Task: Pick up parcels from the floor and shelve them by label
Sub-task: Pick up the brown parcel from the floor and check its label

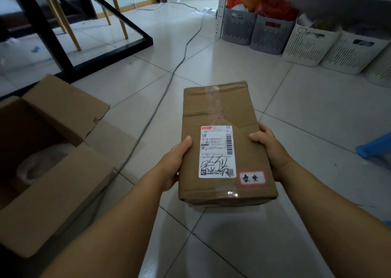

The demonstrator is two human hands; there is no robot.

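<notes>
A brown cardboard parcel [220,112] is held above the tiled floor in the middle of the view, its taped top facing me. It carries a white shipping label [216,152] and a small red-bordered tag with handwriting [252,178] near its front right corner. My left hand [173,163] grips the parcel's left side, thumb on top. My right hand [270,148] grips the right side, thumb on top too.
A large open cardboard box [53,150] stands on the floor at the left. A grey cable [160,100] runs across the tiles. Grey baskets [256,29] and white baskets [330,47] line the shelf's bottom at the right. Black table legs [63,51] rise at the back left. A blue stool [374,148] sits at the right edge.
</notes>
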